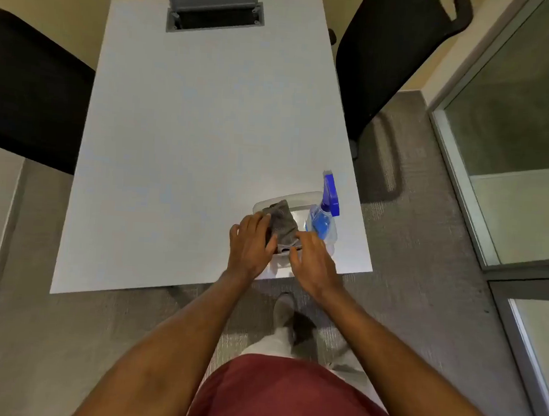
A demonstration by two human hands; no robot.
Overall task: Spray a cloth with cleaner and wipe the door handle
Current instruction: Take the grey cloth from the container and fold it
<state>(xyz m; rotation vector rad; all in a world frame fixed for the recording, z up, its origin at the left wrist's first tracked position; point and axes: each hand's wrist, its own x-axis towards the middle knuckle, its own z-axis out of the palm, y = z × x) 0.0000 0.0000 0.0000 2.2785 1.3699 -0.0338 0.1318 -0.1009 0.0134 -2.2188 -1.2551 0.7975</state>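
A clear bin (302, 197) sits near the tabletop's (191, 132) front corner — grey cloth (282, 222) inside, spray bottle (326, 211) at its right. The left hand (250, 246) rests on the cloth with fingers loosely spread; the right hand (311, 260) — fingers relaxed, holding nothing — hovers at the bin's near edge.

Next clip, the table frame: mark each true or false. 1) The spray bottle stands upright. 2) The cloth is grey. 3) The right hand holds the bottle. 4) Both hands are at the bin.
1) False: the spray bottle lies in the clear bin.
2) True: the cloth is grey.
3) False: the right hand is beside the bottle, not gripping it.
4) True: the left hand touches the cloth there.
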